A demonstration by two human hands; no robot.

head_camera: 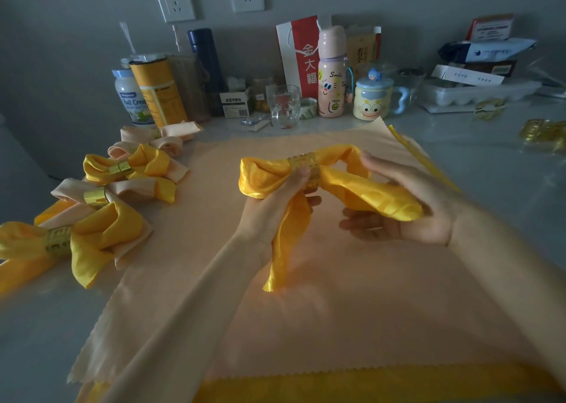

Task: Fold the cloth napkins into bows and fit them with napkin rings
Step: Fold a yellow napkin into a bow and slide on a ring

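Dim grey wall [76,19], two sockets [174,0]

The pale grey table [36,326] carries a yellow cloth [367,384] spread flat in its middle, and a peach cloth [306,326] lies on top and covers almost all of it. At the left side several finished bows [101,237] lie close together, and loose gold rings [542,133] lie at the far right. Along the wall stand a milk bottle [130,96], a yellow can [159,91], a glass [285,106], a pink bottle [332,74], a mug [372,97] and a clear plastic box [474,93].
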